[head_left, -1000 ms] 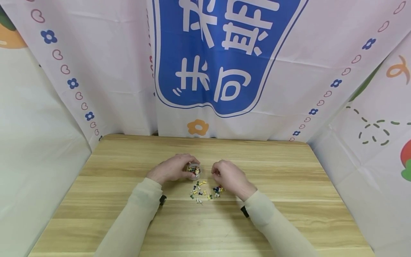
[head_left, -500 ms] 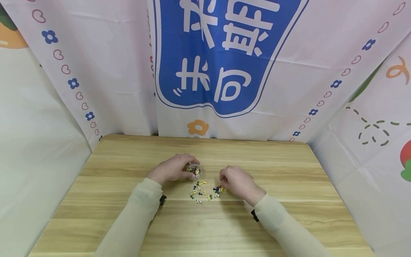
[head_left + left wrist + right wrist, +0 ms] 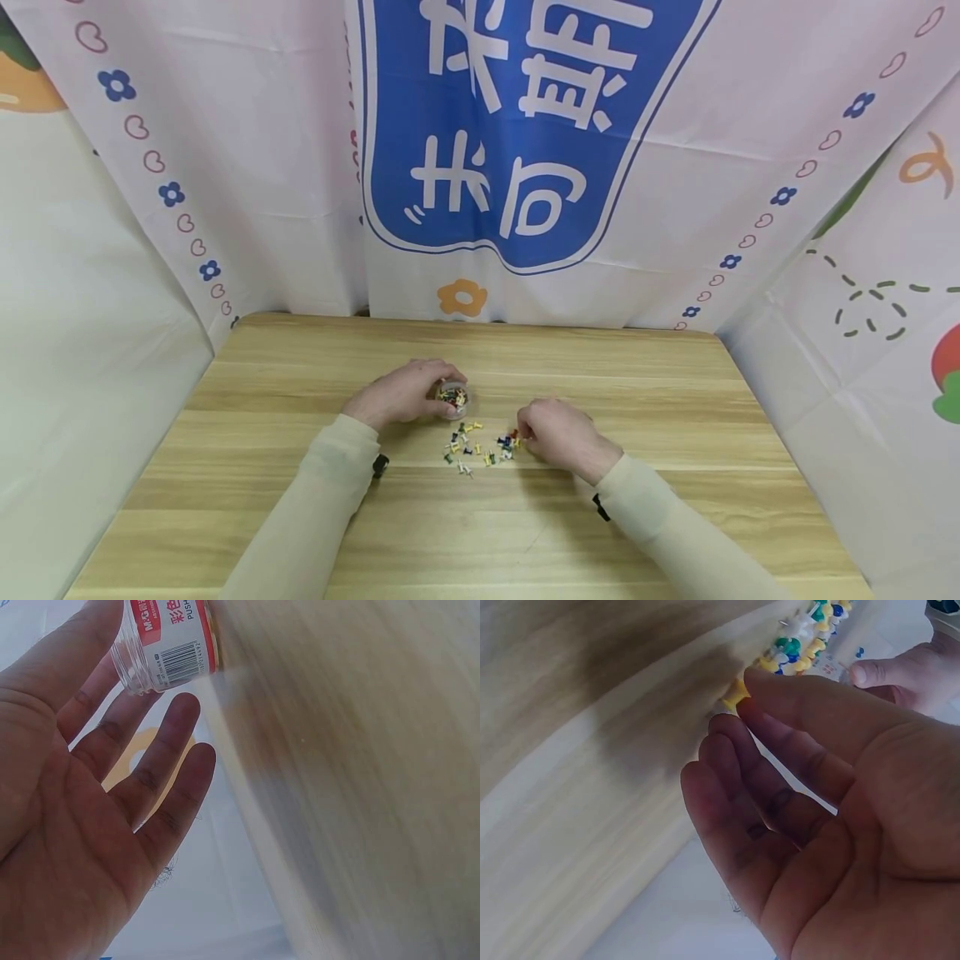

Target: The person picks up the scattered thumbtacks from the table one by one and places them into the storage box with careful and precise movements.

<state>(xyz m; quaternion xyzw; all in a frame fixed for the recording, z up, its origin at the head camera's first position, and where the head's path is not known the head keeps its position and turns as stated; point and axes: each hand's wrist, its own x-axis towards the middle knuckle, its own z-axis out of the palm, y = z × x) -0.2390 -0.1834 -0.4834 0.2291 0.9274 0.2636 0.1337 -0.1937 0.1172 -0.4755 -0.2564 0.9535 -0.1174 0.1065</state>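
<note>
From the head view, my left hand [image 3: 403, 393] curls around a small clear jar [image 3: 453, 398] standing on the wooden table [image 3: 262, 500], just left of centre, its open mouth showing a heap of coloured pins inside. My right hand [image 3: 558, 435] lies to the right and a little nearer to me, knuckles up, its fingertips at the right edge of a loose scatter of pushpins [image 3: 480, 446] spread on the table between the two hands, just near of the jar. That view is too small to show how my right fingers meet. The right wrist view shows it: my thumb and forefinger come together at a yellow pushpin [image 3: 736, 694] against the table, pinching it at their tips, while my other fingers [image 3: 727, 795] hang loosely bent below. Beyond the yellow one, the same view catches a row of green, white, blue and yellow pins [image 3: 804, 639] running away toward my left hand [image 3: 900, 675], which the head view flattens into a speckled patch. The left wrist view gives what neither other view does: the jar's label [image 3: 174, 646], red and white with a barcode and printed lettering, and the ridged clear neck held between my thumb and forefinger, while my remaining fingers [image 3: 161, 761] stay straight and spread off the jar. A printed cloth backdrop [image 3: 525, 133] hangs behind the far edge of the table.
</note>
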